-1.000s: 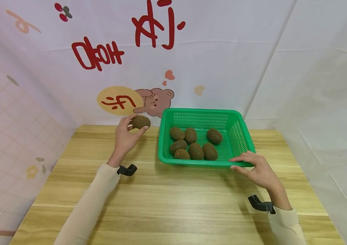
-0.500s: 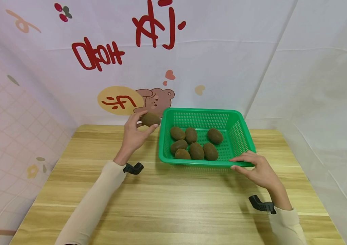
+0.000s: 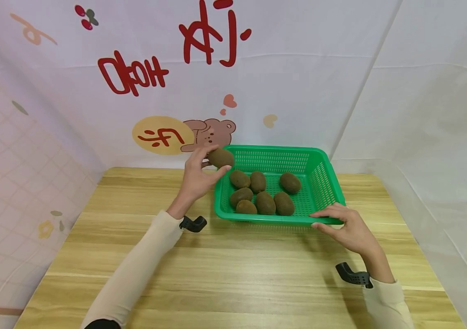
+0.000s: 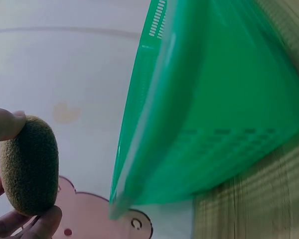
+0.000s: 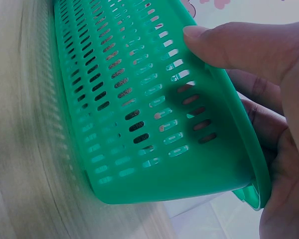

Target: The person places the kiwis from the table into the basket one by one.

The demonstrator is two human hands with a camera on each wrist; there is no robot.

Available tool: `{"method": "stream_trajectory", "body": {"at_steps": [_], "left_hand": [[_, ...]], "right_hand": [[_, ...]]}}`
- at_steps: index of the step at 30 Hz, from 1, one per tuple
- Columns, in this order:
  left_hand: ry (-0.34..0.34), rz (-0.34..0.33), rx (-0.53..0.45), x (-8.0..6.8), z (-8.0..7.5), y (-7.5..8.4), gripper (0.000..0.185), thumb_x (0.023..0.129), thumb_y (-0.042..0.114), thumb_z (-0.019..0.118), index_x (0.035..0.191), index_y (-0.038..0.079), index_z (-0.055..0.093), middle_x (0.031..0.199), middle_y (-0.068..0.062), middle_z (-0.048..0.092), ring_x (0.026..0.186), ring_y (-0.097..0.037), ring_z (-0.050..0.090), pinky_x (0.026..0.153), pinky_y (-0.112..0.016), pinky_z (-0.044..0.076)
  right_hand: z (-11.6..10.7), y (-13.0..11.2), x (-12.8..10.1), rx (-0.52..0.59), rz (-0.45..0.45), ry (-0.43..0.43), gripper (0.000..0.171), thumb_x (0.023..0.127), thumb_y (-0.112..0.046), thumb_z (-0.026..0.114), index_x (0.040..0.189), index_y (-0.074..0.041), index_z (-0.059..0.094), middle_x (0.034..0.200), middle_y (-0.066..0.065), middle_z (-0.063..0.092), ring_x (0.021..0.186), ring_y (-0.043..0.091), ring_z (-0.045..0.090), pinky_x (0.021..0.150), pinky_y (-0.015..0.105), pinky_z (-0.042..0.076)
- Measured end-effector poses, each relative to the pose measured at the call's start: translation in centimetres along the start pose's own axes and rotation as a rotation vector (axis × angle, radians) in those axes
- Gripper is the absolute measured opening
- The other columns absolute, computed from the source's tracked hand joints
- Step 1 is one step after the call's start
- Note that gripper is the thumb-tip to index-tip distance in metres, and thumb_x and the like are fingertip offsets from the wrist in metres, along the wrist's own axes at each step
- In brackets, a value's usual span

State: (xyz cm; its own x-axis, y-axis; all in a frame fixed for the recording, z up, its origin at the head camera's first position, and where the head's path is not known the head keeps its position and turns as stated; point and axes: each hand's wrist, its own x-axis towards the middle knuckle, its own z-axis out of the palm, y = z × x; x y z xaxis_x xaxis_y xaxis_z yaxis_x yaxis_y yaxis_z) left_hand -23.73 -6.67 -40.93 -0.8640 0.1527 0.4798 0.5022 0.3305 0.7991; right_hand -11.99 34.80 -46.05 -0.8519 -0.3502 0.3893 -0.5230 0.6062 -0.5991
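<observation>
The kiwi (image 3: 220, 157) is an oval, dull brown and fuzzy all over, pinched between the thumb and fingertips of the left hand (image 3: 198, 176) just above the near-left corner of the green basket (image 3: 328, 178). Six more kiwis (image 3: 264, 202) lie inside it. The right hand (image 3: 346, 228) grips the basket's front rim on the counter (image 3: 233, 269), thumb on top. From the left wrist view the basket is a blur, its contents hidden.
</observation>
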Motion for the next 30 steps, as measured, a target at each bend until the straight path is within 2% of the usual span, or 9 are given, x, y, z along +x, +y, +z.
{"method": "stream_trajectory", "body": {"at_steps": [5, 9, 20, 30], "left_hand": [[-0.038, 0.015, 0.029, 0.4, 1.0, 0.5, 0.062, 0.086, 0.023, 0.085, 0.141, 0.012, 0.059, 0.137, -0.010, 0.058, 0.115, -0.025, 0.061, 0.098, -0.043, 0.057], [-0.063, 0.019, 0.043, 0.7, 1.7, 0.7, 0.062, 0.087, 0.025, 0.085, 0.141, 0.010, 0.058, 0.135, -0.011, 0.059, 0.114, -0.025, 0.061, 0.098, -0.045, 0.058], [-0.150, -0.016, 0.078, 1.2, 3.9, 1.8, 0.061, 0.089, 0.031, 0.082, 0.143, 0.015, 0.057, 0.134, -0.005, 0.058, 0.118, -0.018, 0.059, 0.097, -0.034, 0.056], [-0.200, -0.024, 0.082, 1.9, 5.9, 2.5, 0.061, 0.090, 0.033, 0.081, 0.142, 0.016, 0.057, 0.134, -0.005, 0.058, 0.121, -0.018, 0.055, 0.098, -0.035, 0.055]], "right_hand": [[0.0, 0.0, 0.0, 0.007, -0.004, 0.000, 0.041, 0.078, -0.004, 0.088, 0.107, -0.031, 0.079, 0.093, -0.017, 0.069, 0.086, 0.014, 0.059, 0.072, 0.025, 0.048], [0.0, 0.0, -0.1, 0.006, 0.000, 0.002, 0.041, 0.077, -0.003, 0.088, 0.107, -0.031, 0.079, 0.093, -0.017, 0.068, 0.086, 0.012, 0.059, 0.073, 0.025, 0.048], [0.1, 0.0, -0.1, 0.003, 0.000, 0.005, 0.041, 0.076, -0.002, 0.088, 0.106, -0.029, 0.079, 0.093, -0.017, 0.068, 0.087, 0.008, 0.058, 0.074, 0.023, 0.047], [0.0, 0.0, -0.1, 0.012, 0.002, 0.003, 0.040, 0.079, -0.004, 0.087, 0.107, -0.031, 0.079, 0.091, -0.011, 0.069, 0.084, 0.011, 0.057, 0.073, 0.024, 0.046]]}}
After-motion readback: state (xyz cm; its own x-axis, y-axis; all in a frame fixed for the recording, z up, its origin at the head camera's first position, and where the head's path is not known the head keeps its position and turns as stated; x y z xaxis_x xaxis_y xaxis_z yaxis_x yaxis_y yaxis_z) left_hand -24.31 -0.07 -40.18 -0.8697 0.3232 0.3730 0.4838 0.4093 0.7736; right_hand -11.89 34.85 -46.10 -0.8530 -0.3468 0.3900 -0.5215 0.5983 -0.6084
